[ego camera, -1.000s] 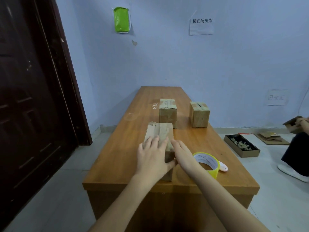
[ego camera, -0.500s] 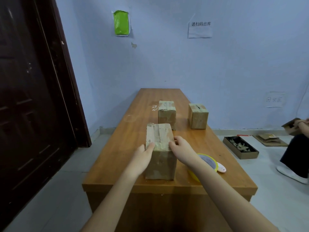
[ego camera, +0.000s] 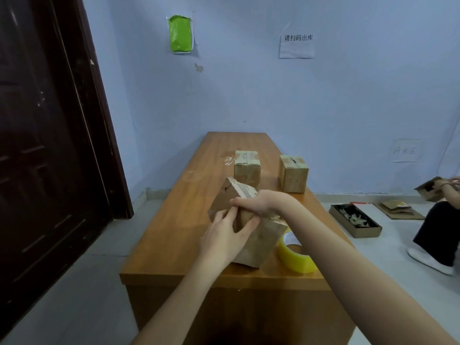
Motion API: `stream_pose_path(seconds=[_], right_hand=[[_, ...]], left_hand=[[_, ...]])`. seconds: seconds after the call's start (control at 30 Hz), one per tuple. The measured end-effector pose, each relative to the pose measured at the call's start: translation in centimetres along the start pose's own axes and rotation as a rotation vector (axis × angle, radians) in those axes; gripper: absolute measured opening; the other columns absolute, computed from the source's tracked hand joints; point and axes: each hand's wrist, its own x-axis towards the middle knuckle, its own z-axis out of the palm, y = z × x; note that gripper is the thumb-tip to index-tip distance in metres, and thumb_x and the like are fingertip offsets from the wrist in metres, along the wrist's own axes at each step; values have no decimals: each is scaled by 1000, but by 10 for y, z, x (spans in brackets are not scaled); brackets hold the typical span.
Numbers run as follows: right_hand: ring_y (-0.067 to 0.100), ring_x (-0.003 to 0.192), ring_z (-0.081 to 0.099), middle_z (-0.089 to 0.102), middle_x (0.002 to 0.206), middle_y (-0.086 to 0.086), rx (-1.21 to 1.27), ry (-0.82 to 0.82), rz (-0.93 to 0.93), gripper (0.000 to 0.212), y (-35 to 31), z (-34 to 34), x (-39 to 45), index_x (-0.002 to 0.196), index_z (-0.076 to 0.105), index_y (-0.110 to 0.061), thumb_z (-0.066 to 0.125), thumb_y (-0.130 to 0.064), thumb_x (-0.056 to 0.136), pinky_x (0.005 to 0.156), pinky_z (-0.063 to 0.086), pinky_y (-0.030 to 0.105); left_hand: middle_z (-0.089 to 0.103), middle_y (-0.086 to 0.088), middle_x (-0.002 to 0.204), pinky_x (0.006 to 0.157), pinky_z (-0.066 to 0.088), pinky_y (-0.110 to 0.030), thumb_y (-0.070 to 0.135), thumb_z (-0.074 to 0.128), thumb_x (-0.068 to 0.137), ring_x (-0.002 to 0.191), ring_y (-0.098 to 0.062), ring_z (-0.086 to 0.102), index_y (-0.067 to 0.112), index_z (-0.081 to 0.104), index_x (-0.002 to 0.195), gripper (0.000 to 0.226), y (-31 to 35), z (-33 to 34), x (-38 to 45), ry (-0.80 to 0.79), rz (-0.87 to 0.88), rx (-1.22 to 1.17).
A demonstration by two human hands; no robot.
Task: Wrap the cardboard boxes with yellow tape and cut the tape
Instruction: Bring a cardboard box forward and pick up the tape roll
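Both hands are on the near brown cardboard box (ego camera: 251,235) at lower centre of the frame: the left hand (ego camera: 224,239) grips its near face with curled fingers, and the right hand (ego camera: 258,204) clamps over its top edge from the right. Half a second ago the box stood upright on the long orange-brown wooden bench (ego camera: 174,220); now it is tipped and turned, one corner raised, which suggests it is being rotated to present a fresh side for taping. Right of it, touching or just beside, lies the yellow roll of tape (ego camera: 296,257), untouched. Further up the bench stand two more small taped cardboard boxes (ego camera: 247,168), apart from each other. The cutter seen earlier beside the roll is now hidden behind the right forearm. Whether any tape strip hangs from the held box cannot be made out.
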Motion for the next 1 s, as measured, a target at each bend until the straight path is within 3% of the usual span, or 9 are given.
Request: stream_pose_path(seconds=[0.13, 0.2, 0.33, 0.43, 0.5, 0.57, 0.7, 0.87, 1.0], right_hand=[[33, 122, 48, 46, 139, 18, 190, 47, -37, 86, 16, -5, -2, 140, 39, 0, 48, -66, 86, 94, 41, 38], [31, 108, 53, 51, 126, 14, 299, 70, -32, 83, 26, -4, -5, 136, 43, -1, 53, -64, 83, 86, 46, 36], [29, 91, 63, 62, 109, 11, 524, 24, -70, 67, 41, 4, -8, 116, 58, -11, 47, -69, 83, 78, 56, 38], [26, 97, 64, 66, 106, 8, 592, -7, -116, 58, 40, 15, -11, 111, 61, -17, 37, -65, 90, 85, 53, 37], [24, 101, 62, 66, 109, 8, 627, -21, -115, 55, 37, 22, -11, 114, 59, -14, 34, -58, 94, 89, 52, 36], [21, 98, 63, 66, 105, 6, 638, -28, -134, 51, 35, 27, -12, 113, 59, -11, 33, -52, 97, 88, 54, 35], [18, 81, 67, 65, 92, 5, 604, -50, -154, 43, 34, 35, -13, 111, 57, -4, 38, -42, 100, 68, 59, 29], [25, 74, 69, 68, 97, 15, 521, -85, -124, 39, 33, 51, -10, 106, 57, 0, 41, -35, 101, 65, 61, 31], [24, 76, 67, 64, 89, 9, 413, -91, -140, 36, 30, 50, -9, 107, 55, -6, 40, -38, 101, 59, 58, 29]], left_hand=[[27, 6, 150, 110, 31, -42, 71, 51, 73, 136, -16, 30, 37, 35, 143, 79, -6, -12, 3, -94, -20, -380], [31, 3, 149, 103, 33, -32, 65, 58, 75, 133, -15, 34, 30, 40, 140, 76, -13, -18, 8, -30, -85, -546], [39, -5, 146, 104, 38, -39, 60, 58, 83, 129, -23, 43, 14, 26, 146, 85, -28, -20, 19, 33, -323, -629], [55, -4, 129, 74, 47, -24, 50, 54, 91, 106, -18, 57, 12, 38, 138, 63, -24, -20, 22, -29, -320, -693], [57, -2, 124, 68, 47, -21, 44, 55, 92, 102, -17, 58, 14, 43, 132, 52, -19, -26, 23, -25, -279, -660], [58, 0, 119, 79, 50, -29, 47, 56, 90, 102, -17, 59, 16, 45, 128, 50, -20, -33, 26, -30, -252, -565], [59, 4, 112, 84, 50, -33, 53, 58, 86, 96, -14, 60, 21, 47, 117, 46, -28, -46, 35, -126, -277, -372], [57, 0, 105, 68, 46, -27, 54, 55, 88, 90, -15, 58, 13, 47, 126, 56, -34, -41, 42, -236, -332, -221], [57, -2, 110, 75, 46, -30, 61, 52, 86, 93, -17, 58, 11, 47, 131, 67, -34, -45, 45, -244, -342, -110]])
